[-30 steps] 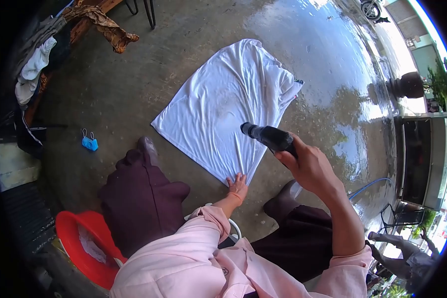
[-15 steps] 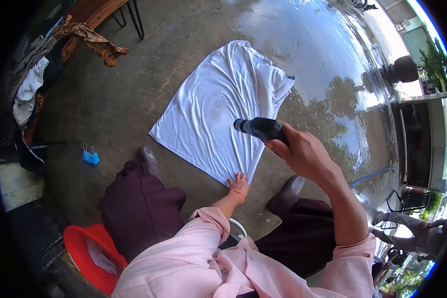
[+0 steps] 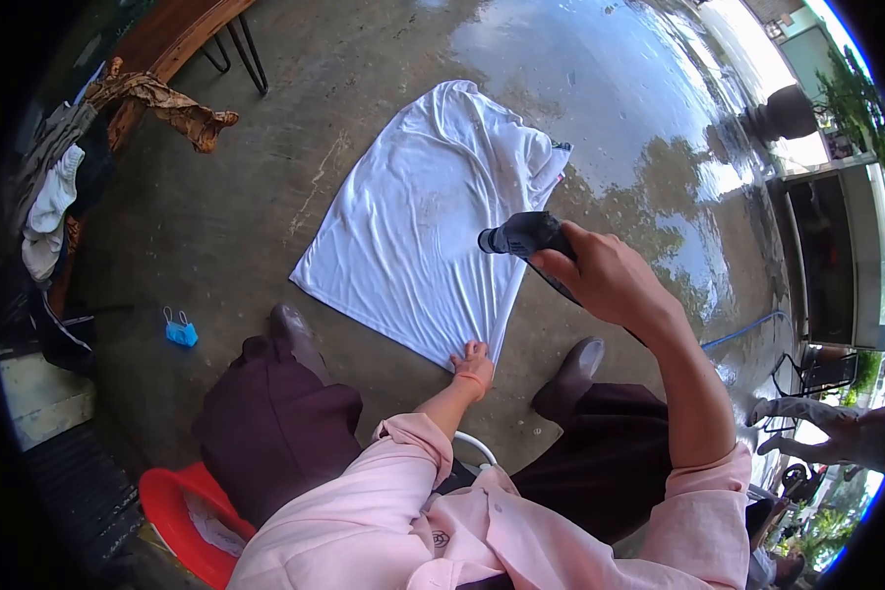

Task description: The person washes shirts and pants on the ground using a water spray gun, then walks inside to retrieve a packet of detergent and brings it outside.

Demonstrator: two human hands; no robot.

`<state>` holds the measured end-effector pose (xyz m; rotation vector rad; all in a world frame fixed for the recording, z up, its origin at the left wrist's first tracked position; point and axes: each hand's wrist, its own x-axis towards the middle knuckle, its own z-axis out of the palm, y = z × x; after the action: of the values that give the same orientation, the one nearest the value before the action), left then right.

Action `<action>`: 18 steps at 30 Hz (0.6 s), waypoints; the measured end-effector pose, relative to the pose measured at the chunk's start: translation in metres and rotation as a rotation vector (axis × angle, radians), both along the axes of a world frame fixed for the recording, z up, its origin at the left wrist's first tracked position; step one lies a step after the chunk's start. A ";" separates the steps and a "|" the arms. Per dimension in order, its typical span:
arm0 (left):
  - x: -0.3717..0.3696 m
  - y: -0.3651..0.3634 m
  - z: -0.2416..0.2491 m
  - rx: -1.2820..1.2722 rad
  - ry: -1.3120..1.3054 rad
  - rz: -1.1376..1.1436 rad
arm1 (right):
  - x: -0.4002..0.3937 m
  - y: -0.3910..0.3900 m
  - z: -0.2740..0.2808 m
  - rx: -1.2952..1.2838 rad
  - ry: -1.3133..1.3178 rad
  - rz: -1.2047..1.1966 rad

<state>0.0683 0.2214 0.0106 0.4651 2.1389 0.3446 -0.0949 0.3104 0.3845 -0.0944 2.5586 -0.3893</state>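
Wet concrete floor (image 3: 265, 206), one white T-shirt (image 3: 433, 216) spread flat on it, hem toward me, neck toward the far puddled end. Shirt's layout unchanged over the last second.

What changed: my right hand (image 3: 610, 280) has lifted the black spray nozzle (image 3: 523, 236) up and a bit away from me; it now hangs over the shirt's right side near the middle instead of the lower part. A second ago a thin stream was hitting the fabric; now I can't see one. Reads as the spray moving up the shirt, or a pause; can't tell which.

Right fingers wrapped tight round the nozzle grip. My left hand (image 3: 474, 366) hasn't moved: palm down, fingers spread flat, pinning the shirt's near hem corner.

Counts:
- 1 red basin (image 3: 182, 516) by my left knee, something pale inside
- 1 wooden bench (image 3: 167, 44) at the floor's far left edge, clothes heaped on it
- 1 blue hose (image 3: 747, 329) running off right
- 1 blue face mask (image 3: 180, 332) on the floor, left of my left shoe
- 2 shoes, mine
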 end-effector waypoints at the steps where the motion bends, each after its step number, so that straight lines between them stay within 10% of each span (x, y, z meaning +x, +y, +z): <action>1: -0.001 0.000 0.000 0.000 0.002 -0.002 | 0.001 0.000 -0.002 0.000 0.002 -0.002; 18: 0.004 0.001 -0.016 0.042 -0.002 0.070 | 0.008 0.002 -0.014 -0.093 0.236 -0.064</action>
<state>0.0719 0.2227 -0.0058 0.4138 2.1528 0.4298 -0.0867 0.3123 0.3703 -0.0984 2.7808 -0.5507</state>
